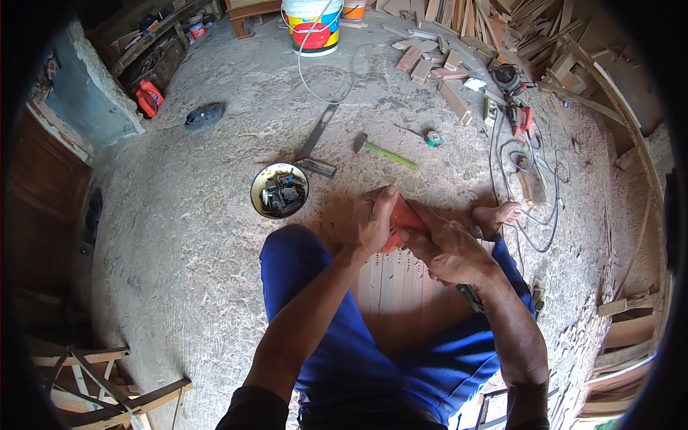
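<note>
Both my hands are closed around a red, hard-looking piece (403,223) above my lap; its kind I cannot make out. My left hand (373,221) grips its left side with the thumb pointing up and away. On the other side, my right hand (453,251) wraps the piece with bent fingers, which hide much of it. Below lies a striped, light wooden board (401,294) between my legs, with small dark specks on it. A dark tool or handle (470,298) shows partly beside my right forearm.
Ahead stand a bowl of metal parts (279,190), a dark angled tool (319,140), a green-handled hammer (387,153) and a tape measure (433,138). Cables (552,208) curl at the right, near a red power tool (524,123). Wood offcuts (430,61) and a bucket (315,29) are farther off.
</note>
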Demonstrator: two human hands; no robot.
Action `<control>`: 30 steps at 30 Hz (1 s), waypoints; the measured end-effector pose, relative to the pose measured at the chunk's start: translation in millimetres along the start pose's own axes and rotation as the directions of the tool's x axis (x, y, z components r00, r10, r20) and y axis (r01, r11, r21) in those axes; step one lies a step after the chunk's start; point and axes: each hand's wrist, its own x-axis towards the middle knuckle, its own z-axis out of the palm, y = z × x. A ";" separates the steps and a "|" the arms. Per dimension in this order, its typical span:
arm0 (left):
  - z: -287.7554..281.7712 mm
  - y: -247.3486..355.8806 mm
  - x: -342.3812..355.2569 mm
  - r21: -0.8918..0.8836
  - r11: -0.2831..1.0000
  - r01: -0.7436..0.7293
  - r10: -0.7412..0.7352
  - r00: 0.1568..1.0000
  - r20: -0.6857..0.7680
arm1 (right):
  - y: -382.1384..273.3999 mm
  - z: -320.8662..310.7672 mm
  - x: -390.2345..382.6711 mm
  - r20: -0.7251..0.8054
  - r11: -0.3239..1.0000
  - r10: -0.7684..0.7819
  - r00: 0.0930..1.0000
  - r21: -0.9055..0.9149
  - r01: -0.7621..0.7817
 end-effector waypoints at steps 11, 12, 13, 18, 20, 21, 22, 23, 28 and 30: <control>1.4 12.6 0.0 0.076 0.997 0.023 -0.020 0.999 -0.037 | -10.6 -1.4 3.5 0.031 0.995 0.077 0.997 0.055 -0.078; 0.1 13.7 -0.1 0.099 0.995 0.028 -0.025 0.999 -0.037 | -12.9 -2.9 4.4 0.035 0.995 0.081 0.996 0.051 -0.083; -0.2 13.4 0.5 0.100 0.995 0.024 -0.019 0.998 -0.053 | -14.6 -3.6 5.3 0.039 0.995 0.086 0.995 0.047 -0.088; -0.7 4.0 -0.8 0.046 0.999 0.000 0.003 0.996 -0.084 | -15.7 -3.0 6.8 0.081 0.993 0.109 0.991 0.045 -0.113; 2.4 1.4 -3.6 0.186 0.971 -0.147 0.171 0.978 -0.122 | -14.6 -1.7 6.7 0.085 0.993 0.102 0.991 0.048 -0.107; 2.2 -0.7 -3.9 0.222 0.957 -0.186 0.217 0.968 -0.124 | -14.5 -1.2 6.5 0.083 0.994 0.091 0.992 0.055 -0.096; 2.3 -2.8 -4.5 0.256 0.940 -0.225 0.263 0.957 -0.125 | -14.0 -0.4 5.6 0.080 0.994 0.080 0.994 0.061 -0.085; 1.4 -4.8 -3.5 0.255 0.938 -0.235 0.272 0.955 -0.118 | -12.3 1.1 5.0 0.063 0.996 0.072 0.995 0.051 -0.075; 6.4 -4.1 -7.4 0.271 0.929 -0.252 0.286 0.953 -0.097 | -5.2 7.4 0.0 0.022 0.994 0.067 0.998 0.085 -0.069; 1.5 -11.0 -3.0 0.282 0.930 -0.237 0.269 0.960 -0.080 | -4.9 7.6 0.7 0.031 0.992 0.081 0.996 0.095 -0.084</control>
